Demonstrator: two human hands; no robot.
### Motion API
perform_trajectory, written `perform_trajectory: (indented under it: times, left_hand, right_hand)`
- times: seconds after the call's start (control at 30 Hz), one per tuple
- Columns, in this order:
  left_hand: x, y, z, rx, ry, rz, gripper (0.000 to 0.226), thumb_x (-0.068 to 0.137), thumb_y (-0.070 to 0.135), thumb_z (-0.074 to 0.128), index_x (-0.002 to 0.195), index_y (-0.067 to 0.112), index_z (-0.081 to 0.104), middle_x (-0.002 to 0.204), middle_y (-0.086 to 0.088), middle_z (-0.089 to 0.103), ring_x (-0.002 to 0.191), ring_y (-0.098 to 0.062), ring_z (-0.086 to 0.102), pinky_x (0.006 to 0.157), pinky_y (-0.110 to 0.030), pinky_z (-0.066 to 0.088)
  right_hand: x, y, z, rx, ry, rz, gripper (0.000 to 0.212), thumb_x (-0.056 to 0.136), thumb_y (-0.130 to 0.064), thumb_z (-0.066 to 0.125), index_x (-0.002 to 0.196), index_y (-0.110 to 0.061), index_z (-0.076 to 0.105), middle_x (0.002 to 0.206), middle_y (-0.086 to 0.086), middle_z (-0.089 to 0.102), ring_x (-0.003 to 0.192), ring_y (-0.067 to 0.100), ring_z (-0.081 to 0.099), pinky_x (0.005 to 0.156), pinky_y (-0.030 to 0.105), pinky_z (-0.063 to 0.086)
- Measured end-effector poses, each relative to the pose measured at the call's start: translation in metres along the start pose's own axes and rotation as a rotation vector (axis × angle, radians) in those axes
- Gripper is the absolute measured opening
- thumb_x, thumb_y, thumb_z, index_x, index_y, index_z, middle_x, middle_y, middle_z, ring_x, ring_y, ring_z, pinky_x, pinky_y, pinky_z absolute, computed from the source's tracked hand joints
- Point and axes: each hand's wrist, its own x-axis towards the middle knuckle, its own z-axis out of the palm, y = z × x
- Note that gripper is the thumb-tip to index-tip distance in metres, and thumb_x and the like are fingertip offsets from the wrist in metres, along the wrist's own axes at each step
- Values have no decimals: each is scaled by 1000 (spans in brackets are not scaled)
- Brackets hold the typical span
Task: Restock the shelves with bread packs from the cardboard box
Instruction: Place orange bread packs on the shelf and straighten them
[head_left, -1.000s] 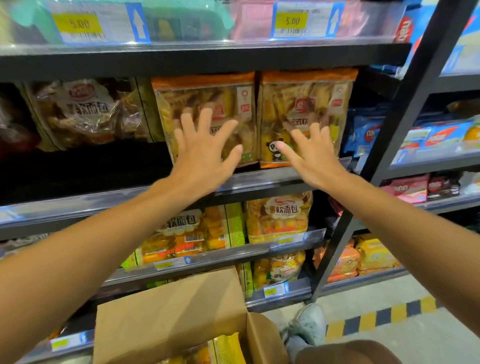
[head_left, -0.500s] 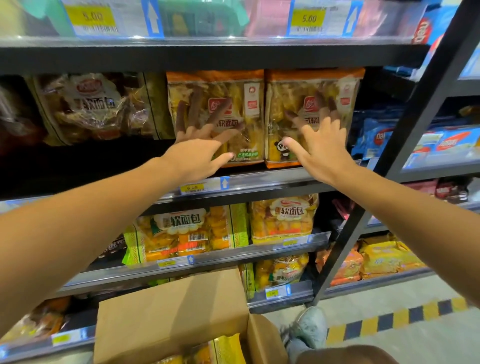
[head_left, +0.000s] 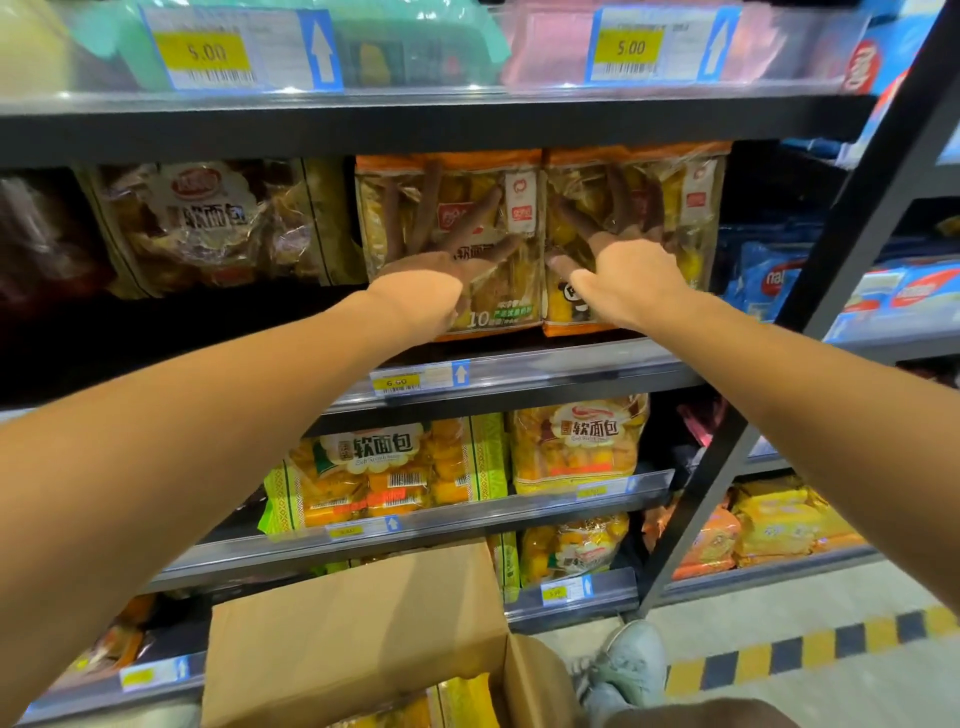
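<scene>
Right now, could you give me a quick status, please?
Both hands open: left hand, right hand pressing two orange bread packs on the shelf. Nothing in the way.

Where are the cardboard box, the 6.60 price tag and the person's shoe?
cardboard box (head_left: 353, 639): head view, on its open flap.
6.60 price tag (head_left: 397, 383): head view, on its yellow part.
shoe (head_left: 631, 662): head view, on its toe.
</scene>
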Motion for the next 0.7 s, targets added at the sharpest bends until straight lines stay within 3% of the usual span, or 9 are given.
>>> perform_trajectory:
  times: [0.03,0.1,0.13,0.17,0.23,0.33,0.47,0.57,0.7]
  left_hand:
    - [-3,-1,-2,-20,-13,27,93,96,7,46,149,60,-8,162,13,-28,147,-41,-26,119,-67,8]
    - [-13,-4,-8,-119,-104,53,76,97,16,47,154,50,9,164,-4,17,147,-39,27,110,-54,40]
    - [-19,-5,-13,-176,-133,38,60,99,22,48,152,38,26,154,-9,38,136,-35,45,105,-48,44]
    - [-25,-5,-18,-220,-131,10,45,100,26,48,145,26,41,145,-11,49,130,-33,50,105,-47,43]
    - [-38,-3,-27,-264,-52,-20,43,101,30,49,142,18,46,139,-11,54,128,-35,51,109,-52,38]
    - [-56,-2,-38,-229,56,4,55,101,35,49,152,21,33,141,-13,50,127,-37,49,108,-54,35]
    - [-79,-12,-34,-145,193,91,62,98,37,52,154,25,29,150,-9,38,129,-36,40,105,-53,36]
    - [-103,-19,-27,-149,262,177,64,96,36,54,154,22,31,154,-6,36,137,-31,35,116,-51,28]
    - [-150,-20,-18,-199,246,160,63,98,41,54,154,21,34,161,-2,31,150,-26,23,123,-49,18]
  right_hand:
    - [-2,2,-2,23,2,1,73,96,-70,32,150,-22,38,153,23,39,134,46,43,109,54,38]
    - [-10,6,-7,75,40,-2,72,95,-69,37,144,-18,47,145,26,47,132,49,43,109,56,38]
    - [-15,9,-9,83,65,-6,69,96,-66,39,140,-15,50,142,27,48,132,50,40,108,56,37]
    - [-21,11,-10,80,88,-18,65,98,-62,41,139,-13,51,142,27,46,133,49,37,108,56,35]
    - [-32,14,-10,79,142,-71,60,99,-56,44,142,-13,48,142,24,42,132,46,33,107,55,33]
    - [-49,18,-7,97,213,-195,57,100,-52,47,144,-16,46,146,16,37,132,39,33,110,52,34]
    - [-76,16,-5,253,204,-305,57,102,-44,50,154,-26,36,164,5,20,152,25,14,123,47,20]
    - [-99,12,0,286,206,-392,58,102,-43,51,155,-28,34,165,-4,20,153,18,11,124,44,18]
    - [-132,0,17,330,116,-437,58,101,-45,50,155,-31,33,162,-10,25,153,12,10,124,39,16]
